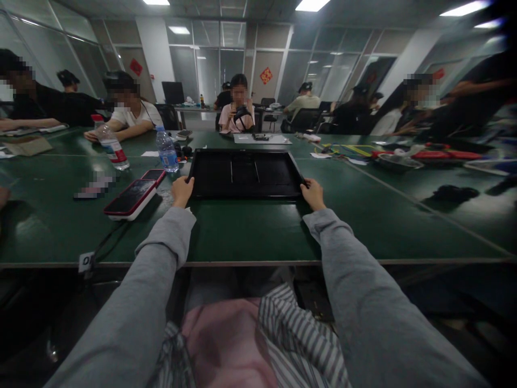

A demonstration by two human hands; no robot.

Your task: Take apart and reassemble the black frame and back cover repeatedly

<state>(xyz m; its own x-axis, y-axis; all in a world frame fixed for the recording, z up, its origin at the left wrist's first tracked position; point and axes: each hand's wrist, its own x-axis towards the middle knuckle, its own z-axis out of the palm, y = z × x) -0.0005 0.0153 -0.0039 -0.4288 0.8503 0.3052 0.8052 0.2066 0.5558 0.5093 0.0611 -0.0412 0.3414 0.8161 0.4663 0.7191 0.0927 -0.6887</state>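
Note:
A black rectangular tray-like panel with a raised rim (278,178) lies on or just above the green table in front of me; I cannot tell whether it touches the surface. Two thin light lines run across its dark inner face. My left hand (183,191) grips its left edge near the front corner, thumb on top. At the opposite front corner, my right hand (313,194) is closed on the right edge in the same way. The fingers under the rim are mostly hidden. Both arms reach forward in grey sleeves.
Left of the panel stand a blue-labelled water bottle (167,151) and a red-capped bottle (111,144). Nearer me lies a phone on a white and red device (131,198) with a cable. Clear bag-like packaging (399,160) and tools lie right on the green table (250,231). Several people sit around.

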